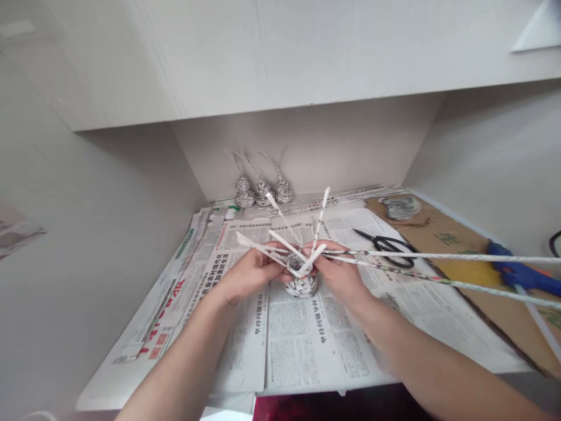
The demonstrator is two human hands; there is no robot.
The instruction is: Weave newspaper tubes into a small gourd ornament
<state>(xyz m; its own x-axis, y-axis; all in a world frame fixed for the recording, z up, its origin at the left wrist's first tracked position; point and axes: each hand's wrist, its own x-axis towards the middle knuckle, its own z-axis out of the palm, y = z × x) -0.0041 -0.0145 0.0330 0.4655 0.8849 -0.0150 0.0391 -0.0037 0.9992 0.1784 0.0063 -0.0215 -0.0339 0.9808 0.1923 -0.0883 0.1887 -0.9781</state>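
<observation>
Between my hands is a small round basket (301, 287) woven from rolled newspaper, its opening facing up. Several white-tipped paper tubes (322, 219) stick up and outward from its rim. My left hand (249, 273) is closed on the basket's left side, thumb at the rim. My right hand (337, 273) is closed at the right side, fingers around the paper tubes at the rim; its fingertips are partly hidden. Two long paper strands (412, 273) run from the basket past my right hand to the right edge of the view.
Newspaper sheets (289, 351) cover the table. Three finished gourd-shaped weavings (263, 193) stand at the back, beside a bundle of thin paper tubes (337, 202). Black scissors (390, 248) lie to the right. A blue glue gun (521, 273) and a crumpled cloth (400, 207) rest on cardboard (442, 234).
</observation>
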